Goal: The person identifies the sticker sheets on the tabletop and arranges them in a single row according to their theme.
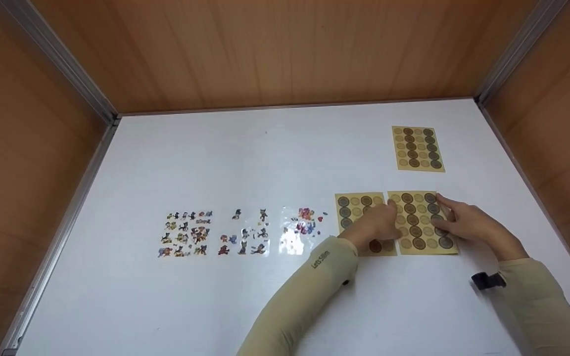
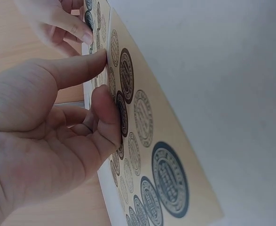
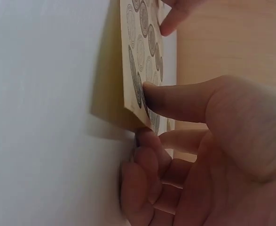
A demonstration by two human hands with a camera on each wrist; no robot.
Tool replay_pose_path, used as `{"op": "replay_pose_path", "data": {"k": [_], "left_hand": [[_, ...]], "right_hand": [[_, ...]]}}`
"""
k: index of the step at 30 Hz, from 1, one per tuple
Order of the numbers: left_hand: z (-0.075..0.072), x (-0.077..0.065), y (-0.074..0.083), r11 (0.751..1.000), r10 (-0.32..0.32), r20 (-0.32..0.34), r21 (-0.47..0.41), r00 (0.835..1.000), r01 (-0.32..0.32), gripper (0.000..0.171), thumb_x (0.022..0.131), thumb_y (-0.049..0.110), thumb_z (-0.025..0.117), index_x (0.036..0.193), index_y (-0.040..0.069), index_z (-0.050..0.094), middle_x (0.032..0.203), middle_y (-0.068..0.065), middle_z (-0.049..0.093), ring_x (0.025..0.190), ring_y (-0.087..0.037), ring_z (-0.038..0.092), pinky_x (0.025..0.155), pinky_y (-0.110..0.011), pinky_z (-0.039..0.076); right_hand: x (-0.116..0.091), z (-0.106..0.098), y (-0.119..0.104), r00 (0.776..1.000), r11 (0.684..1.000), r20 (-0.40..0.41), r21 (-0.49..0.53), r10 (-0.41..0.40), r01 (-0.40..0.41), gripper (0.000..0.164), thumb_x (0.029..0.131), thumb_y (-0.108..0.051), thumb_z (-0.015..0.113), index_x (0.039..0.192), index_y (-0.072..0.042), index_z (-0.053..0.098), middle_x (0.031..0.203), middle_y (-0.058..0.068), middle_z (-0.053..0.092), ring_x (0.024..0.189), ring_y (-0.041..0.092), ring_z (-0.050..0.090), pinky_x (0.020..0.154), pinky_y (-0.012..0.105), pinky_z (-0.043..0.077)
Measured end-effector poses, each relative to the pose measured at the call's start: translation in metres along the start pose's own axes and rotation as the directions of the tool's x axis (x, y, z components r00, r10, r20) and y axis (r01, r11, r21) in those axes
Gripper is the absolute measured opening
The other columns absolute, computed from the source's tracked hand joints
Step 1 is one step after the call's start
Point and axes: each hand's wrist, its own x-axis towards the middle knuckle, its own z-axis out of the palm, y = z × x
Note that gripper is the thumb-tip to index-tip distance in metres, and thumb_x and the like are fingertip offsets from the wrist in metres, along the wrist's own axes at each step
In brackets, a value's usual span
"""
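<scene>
My right hand (image 1: 473, 227) pinches the right edge of a tan sticker sheet (image 1: 417, 220) printed with rows of round seals. In the right wrist view the thumb lies on top of this sheet (image 3: 140, 52) and a finger is under its lifted edge. My left hand (image 1: 374, 225) rests over the seam with a second, similar sheet (image 1: 347, 212) on the left. The left wrist view shows the left thumb at the seam and bent fingertips touching the second sheet (image 2: 145, 122). The hand covers part of that sheet.
A third tan sticker sheet (image 1: 418, 148) lies farther back on the white table (image 1: 240, 158). To the left, clear sheets with small cartoon stickers (image 1: 186, 235) lie in a row. Wooden panels (image 1: 285, 54) enclose the table at the back and sides.
</scene>
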Motion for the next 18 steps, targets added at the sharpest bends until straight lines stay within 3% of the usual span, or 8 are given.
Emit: {"op": "replay_pose_path", "data": {"k": [4,8,15,18], "left_hand": [[-0.0005,-0.0010,-0.0010,1.000,0.014,-0.001,0.010,1.000,-0.014,0.085,0.093,0.029,0.075,0.162,0.014,0.026,0.106,-0.003,0.067,0.060,-0.010,0.059,0.053,-0.021,0.051],[-0.0005,-0.0002,-0.0029,1.000,0.020,0.015,-0.018,1.000,-0.019,0.086,0.094,0.029,0.075,0.162,0.015,0.025,0.099,-0.001,0.065,0.059,-0.011,0.058,0.053,-0.023,0.051],[-0.0011,0.0032,-0.0044,0.989,0.092,0.003,0.116,0.996,-0.092,0.086,0.093,0.032,0.075,0.160,0.008,0.028,0.099,-0.002,0.066,0.073,-0.011,0.058,0.070,-0.020,0.051],[-0.0016,0.0026,-0.0038,0.992,0.078,0.003,0.100,0.997,-0.078,0.086,0.093,0.033,0.075,0.161,0.010,0.028,0.103,-0.002,0.066,0.077,-0.011,0.059,0.073,-0.020,0.052]], "right_hand": [[-0.0015,-0.0002,-0.0014,1.000,1.000,-0.011,0.007,-0.005,0.005,0.086,0.099,-0.035,0.065,0.158,0.005,0.017,0.071,0.003,0.048,0.063,0.019,0.046,0.061,0.033,0.039],[-0.0018,0.0012,-0.0003,1.000,1.000,-0.020,0.021,-0.003,0.004,0.086,0.099,-0.035,0.066,0.158,0.004,0.018,0.073,0.004,0.044,0.066,0.020,0.044,0.062,0.034,0.038],[-0.0034,0.0019,-0.0002,0.999,1.000,-0.038,0.004,-0.025,0.025,0.086,0.099,-0.037,0.066,0.157,0.006,0.020,0.072,0.002,0.039,0.065,0.019,0.042,0.061,0.033,0.036],[-0.0037,0.0017,0.0002,0.999,1.000,-0.037,0.013,-0.023,0.023,0.086,0.099,-0.037,0.066,0.157,0.005,0.020,0.072,0.003,0.041,0.065,0.019,0.042,0.060,0.033,0.035]]}}
